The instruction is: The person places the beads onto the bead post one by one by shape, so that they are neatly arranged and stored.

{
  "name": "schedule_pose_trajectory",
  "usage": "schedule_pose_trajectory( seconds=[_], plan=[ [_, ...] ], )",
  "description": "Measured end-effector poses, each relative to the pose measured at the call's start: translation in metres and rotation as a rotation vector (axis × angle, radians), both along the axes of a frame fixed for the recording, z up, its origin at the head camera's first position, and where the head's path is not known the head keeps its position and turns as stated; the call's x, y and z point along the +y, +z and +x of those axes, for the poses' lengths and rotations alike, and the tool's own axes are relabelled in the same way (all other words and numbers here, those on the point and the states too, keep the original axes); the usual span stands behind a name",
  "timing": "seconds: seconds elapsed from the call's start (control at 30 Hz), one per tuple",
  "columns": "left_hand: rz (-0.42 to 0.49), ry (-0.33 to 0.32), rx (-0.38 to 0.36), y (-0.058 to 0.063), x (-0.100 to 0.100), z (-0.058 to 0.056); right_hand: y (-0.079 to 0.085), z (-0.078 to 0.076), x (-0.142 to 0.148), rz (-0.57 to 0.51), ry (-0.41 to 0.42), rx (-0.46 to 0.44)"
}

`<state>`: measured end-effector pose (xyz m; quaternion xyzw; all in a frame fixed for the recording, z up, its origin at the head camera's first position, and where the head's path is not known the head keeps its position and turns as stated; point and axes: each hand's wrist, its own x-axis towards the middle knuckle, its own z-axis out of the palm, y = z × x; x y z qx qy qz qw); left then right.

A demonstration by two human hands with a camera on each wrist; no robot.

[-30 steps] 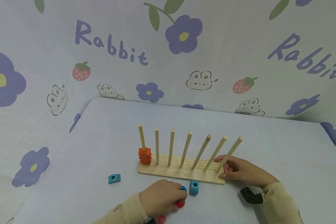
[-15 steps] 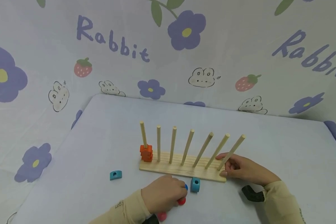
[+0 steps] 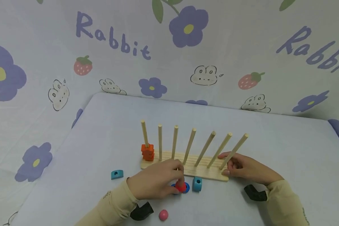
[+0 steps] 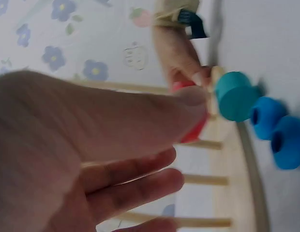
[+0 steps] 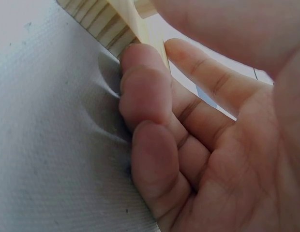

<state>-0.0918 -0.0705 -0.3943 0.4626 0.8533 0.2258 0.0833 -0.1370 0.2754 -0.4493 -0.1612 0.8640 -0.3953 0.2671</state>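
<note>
My left hand (image 3: 156,179) pinches a red bead (image 3: 180,187) between thumb and fingers, in front of the wooden peg board (image 3: 212,175). In the left wrist view the thumb partly hides the red bead (image 4: 196,129); the other fingers are apart from it. Two blue beads (image 4: 289,142) lie beside a teal block (image 4: 235,96) near the board's front edge. At the board's right end my right hand (image 3: 247,169) grips the base between thumb and fingers. Several orange pieces (image 3: 147,153) are stacked on the leftmost peg; the other pegs are bare.
Another teal block (image 3: 117,174), with a hole, lies left of the board. A pink ball (image 3: 164,215) rests near the front of the white table. A black piece sticks out at each wrist, at the left cuff (image 3: 141,212) and the right cuff (image 3: 255,193). A patterned cloth hangs behind.
My left hand has lifted the red bead from the table and brought it toward the board, over the blue beads. The pink ball has come into full view. The right hand stays at the board's end.
</note>
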Motion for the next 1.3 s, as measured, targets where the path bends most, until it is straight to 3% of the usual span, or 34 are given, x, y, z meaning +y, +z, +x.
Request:
schedule_pose_trajectory(
  seconds=[0.2, 0.4, 0.5, 0.73, 0.83, 0.93, 1.07, 1.17, 1.3],
  plan=[
    [0.097, 0.058, -0.154, 0.014, -0.012, -0.006, -0.003, -0.001, 0.000, 0.011, -0.018, -0.009],
    [0.236, 0.159, -0.190, 0.028, -0.016, -0.006, -0.002, -0.003, 0.001, -0.002, -0.016, -0.003],
    [0.345, 0.191, -0.124, 0.035, -0.017, -0.004, -0.001, -0.004, 0.002, -0.005, -0.011, 0.000],
    [0.610, 0.236, 0.164, 0.062, -0.020, 0.002, -0.002, -0.003, 0.002, -0.013, -0.008, -0.004],
    [0.673, 0.332, 0.223, 0.076, -0.023, 0.003, -0.003, -0.001, 0.002, -0.014, -0.002, -0.008],
    [0.695, 0.470, 0.237, 0.086, -0.024, 0.002, -0.004, 0.001, 0.002, -0.006, -0.002, 0.000],
    [0.671, 0.632, 0.242, 0.089, -0.022, 0.000, -0.004, 0.001, 0.002, 0.012, -0.008, 0.009],
    [0.641, 0.692, 0.260, 0.085, -0.021, -0.002, -0.005, -0.001, 0.002, 0.012, 0.000, 0.013],
    [0.614, 0.714, 0.292, 0.079, -0.021, -0.006, -0.006, -0.002, 0.002, 0.004, 0.005, 0.011]
  ],
)
